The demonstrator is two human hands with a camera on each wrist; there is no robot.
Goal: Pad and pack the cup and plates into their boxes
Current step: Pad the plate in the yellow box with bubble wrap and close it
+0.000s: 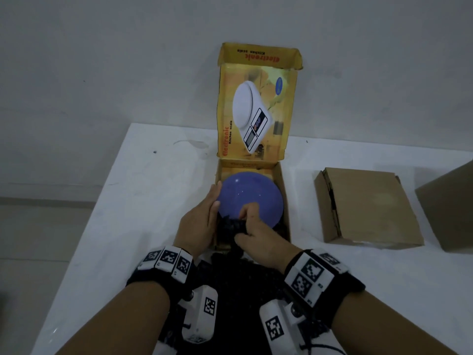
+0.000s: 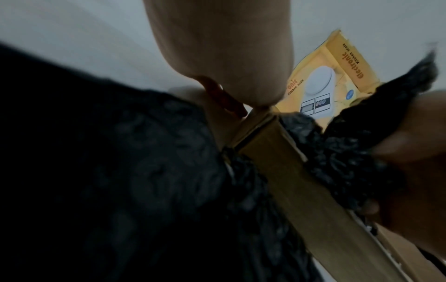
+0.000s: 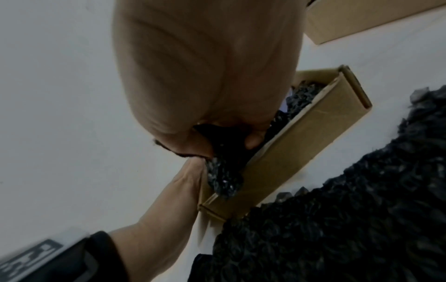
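- Two bare hands work at the near end of an open yellow cardboard box printed "electronic kitchen scale" (image 1: 252, 172), which sits on a white table (image 1: 133, 190) with its lid standing upright at the far side.
- The left hand (image 1: 198, 221) lies against the left wall of the yellow box, fingers extended and relaxed, their tips touching the left edge of the plate; it grips nothing.
- A round, glossy blue-violet plate (image 1: 252, 198) lies flat inside the yellow box, filling most of its width.
- A sheet of black bubble wrap (image 1: 238, 285) runs from the near edge of the table up over the near wall of the yellow box and into it, with bunched wrap along the near and right inner sides beside the plate.
- The right hand (image 1: 258, 237) pinches a bunched fold of the black wrap between curled fingers and thumb, at the near rim of the plate.
- A closed plain brown cardboard box (image 1: 366, 208) lies flat on the table, well apart to the right of the yellow box.
- A second brown cardboard box (image 1: 450, 203) is cut off by the right edge of the head view.
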